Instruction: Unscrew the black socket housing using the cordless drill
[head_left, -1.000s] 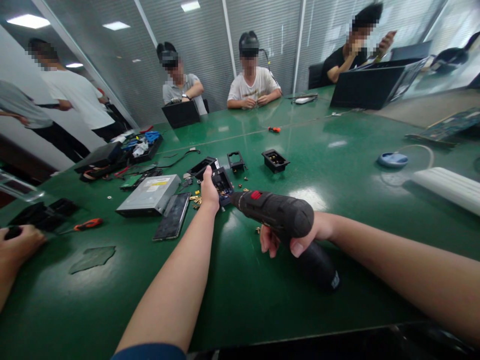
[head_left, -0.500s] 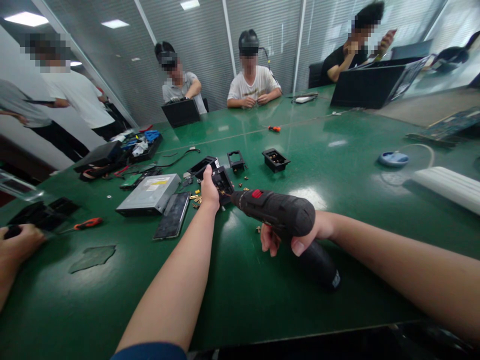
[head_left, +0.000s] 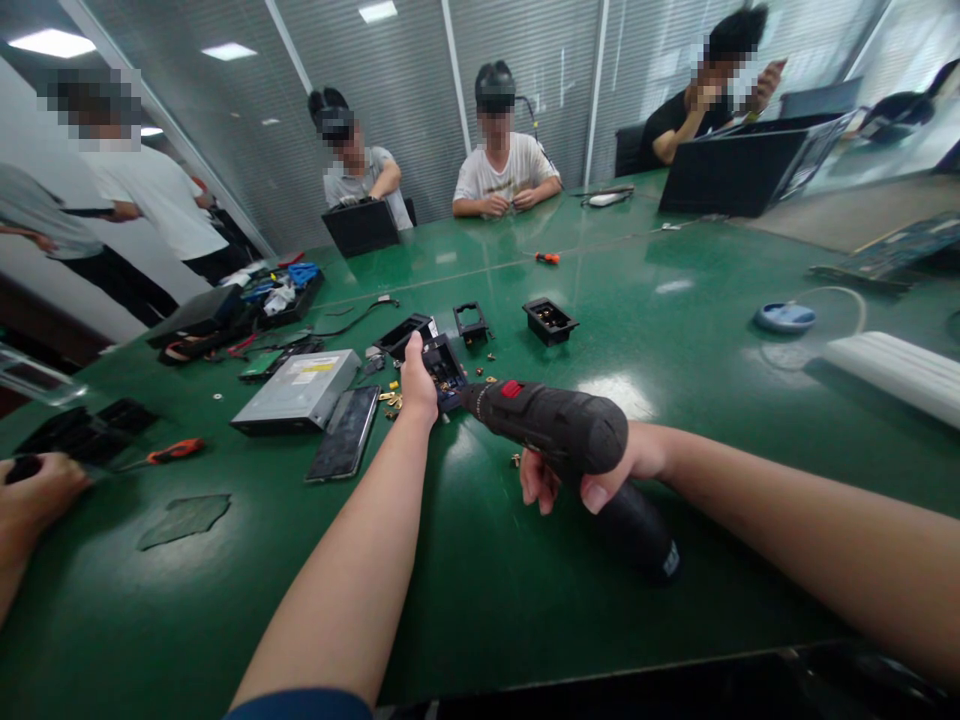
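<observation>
My left hand [head_left: 418, 380] grips a black plastic socket box [head_left: 448, 368] with brass parts inside, its open side facing right. A black cordless drill [head_left: 551, 420] with a red switch is in my right hand [head_left: 559, 485], fingers wrapped round the handle. The drill's tip points into the box, and the exact contact point is too small to make out. Brass pieces [head_left: 391, 402] lie beside my left hand. Beyond it are another black box [head_left: 405, 335], a black frame [head_left: 471, 320] and a black socket box with brass contacts [head_left: 551, 320].
On the left lie a silver optical drive [head_left: 300, 390], a dark phone-like slab [head_left: 343, 433] and an orange screwdriver [head_left: 176, 450]. Another person's hand [head_left: 45, 490] is at the left edge. A white strip [head_left: 900, 375] and blue round object [head_left: 784, 317] lie right. People sit across the green table [head_left: 480, 620].
The inside of the box looks brighter around the drill tip. Both hands, the box and the drill stay almost in place; the view shifts very slightly.
</observation>
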